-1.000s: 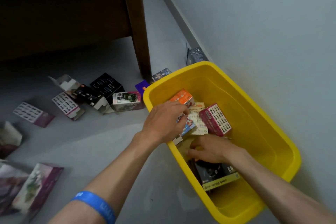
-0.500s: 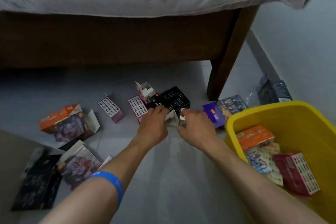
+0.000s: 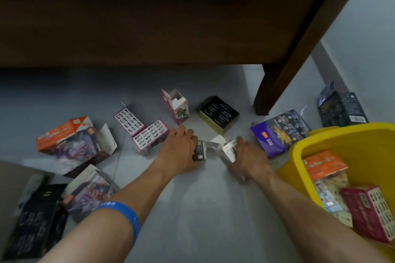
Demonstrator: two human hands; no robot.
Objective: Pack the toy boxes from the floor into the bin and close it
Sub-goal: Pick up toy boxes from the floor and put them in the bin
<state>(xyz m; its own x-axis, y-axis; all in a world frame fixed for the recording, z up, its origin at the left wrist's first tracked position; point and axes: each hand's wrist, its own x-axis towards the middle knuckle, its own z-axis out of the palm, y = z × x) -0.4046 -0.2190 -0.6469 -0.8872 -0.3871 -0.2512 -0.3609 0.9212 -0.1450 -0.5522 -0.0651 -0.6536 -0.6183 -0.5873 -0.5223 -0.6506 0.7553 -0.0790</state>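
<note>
On the floor, boxes [image 3: 199, 151] with blurred, unreadable print.

The yellow bin [image 3: 299, 151] at the lower right of the frame is cut off by the right and bottom edges, so only its near corner shows. A dark red box [image 3: 372, 211] inside it runs off the right edge. Print on every box is too small to read. At centre, the left hand [image 3: 179, 151] covers most of a small black box [image 3: 199, 152]. The right hand [image 3: 245, 156] and the white box [image 3: 228, 151] it grips are motion-blurred. A black box [image 3: 32, 220] at lower left is blurred too.
</note>
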